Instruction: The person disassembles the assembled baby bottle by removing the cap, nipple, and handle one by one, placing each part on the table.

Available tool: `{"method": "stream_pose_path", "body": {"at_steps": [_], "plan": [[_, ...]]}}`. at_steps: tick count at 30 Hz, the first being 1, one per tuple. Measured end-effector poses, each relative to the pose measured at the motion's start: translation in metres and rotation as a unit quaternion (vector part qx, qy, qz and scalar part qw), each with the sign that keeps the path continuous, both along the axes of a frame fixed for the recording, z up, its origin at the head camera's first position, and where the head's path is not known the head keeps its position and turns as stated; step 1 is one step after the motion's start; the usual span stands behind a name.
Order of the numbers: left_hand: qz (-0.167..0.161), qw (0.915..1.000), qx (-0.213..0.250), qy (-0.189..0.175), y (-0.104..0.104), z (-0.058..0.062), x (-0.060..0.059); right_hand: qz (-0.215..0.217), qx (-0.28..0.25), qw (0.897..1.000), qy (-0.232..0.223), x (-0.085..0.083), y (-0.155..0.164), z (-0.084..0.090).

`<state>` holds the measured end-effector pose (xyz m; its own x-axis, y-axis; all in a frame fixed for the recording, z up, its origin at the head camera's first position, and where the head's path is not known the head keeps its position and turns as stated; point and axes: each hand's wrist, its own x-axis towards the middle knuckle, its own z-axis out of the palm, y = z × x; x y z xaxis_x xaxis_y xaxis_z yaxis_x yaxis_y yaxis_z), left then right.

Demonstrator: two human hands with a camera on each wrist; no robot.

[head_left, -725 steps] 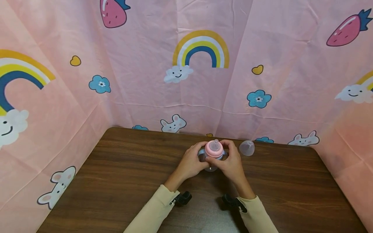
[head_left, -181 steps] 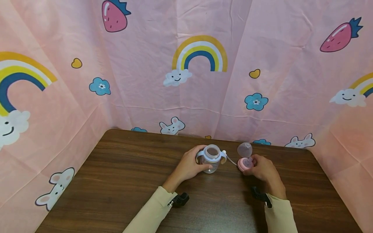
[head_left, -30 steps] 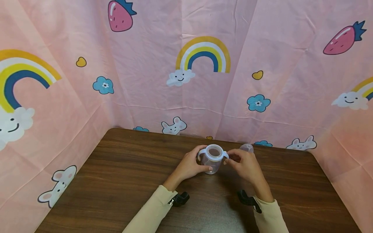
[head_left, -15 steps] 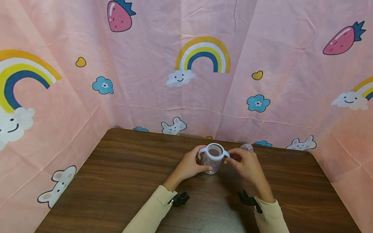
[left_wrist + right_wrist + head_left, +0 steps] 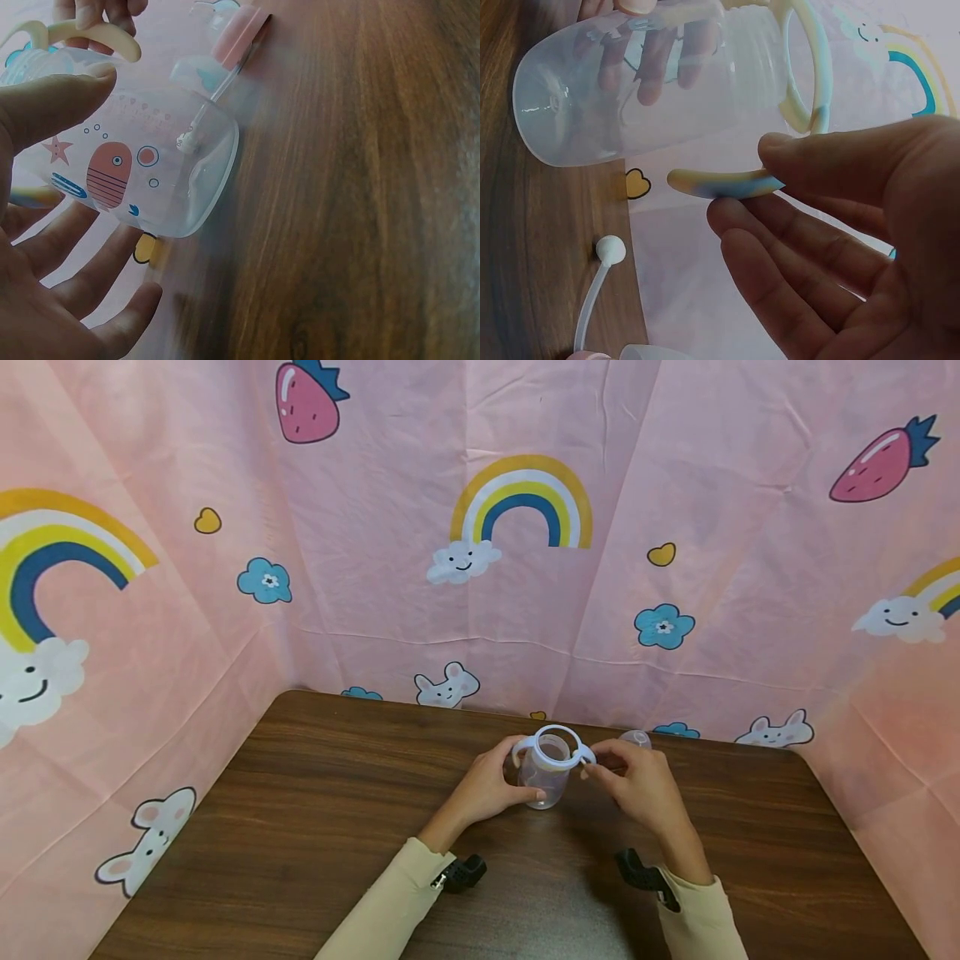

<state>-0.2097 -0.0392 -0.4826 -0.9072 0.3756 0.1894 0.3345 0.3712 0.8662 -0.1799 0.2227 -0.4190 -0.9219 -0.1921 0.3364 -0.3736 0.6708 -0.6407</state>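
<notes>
Left hand (image 5: pixel 487 785) grips the clear bottle (image 5: pixel 546 777); right hand (image 5: pixel 637 781) pinches its handle ring (image 5: pixel 727 182), hiding the lid.

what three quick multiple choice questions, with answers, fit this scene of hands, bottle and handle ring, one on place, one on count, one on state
1. Where does the pink cap lie?
A. on the bottle
B. on the table beyond the bottle
C. in the left hand

2. How many handles does the handle ring carry?
A. one
B. two
C. four

3. How is the bottle's mouth?
A. open
B. capped
C. plugged with cloth

Answers:
1 B: the left wrist view shows the pink cap on the table, away from the bottle.
2 B: the handle ring has one on each side.
3 A: the left hand steadies the uncapped bottle while the right hand pinches a handle.
</notes>
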Motion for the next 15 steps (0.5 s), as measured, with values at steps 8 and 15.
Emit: {"method": "stream_pose_path", "body": {"at_steps": [8,15], "plan": [[-0.008,0.9998,-0.001,0.021,-0.004,-0.009,-0.005,-0.002,-0.006,1.0,0.008,0.004,0.0,0.006],[-0.016,0.9992,-0.003,0.038,-0.003,-0.02,-0.011,-0.003,-0.005,1.0,0.015,0.007,0.0,0.011]]}}
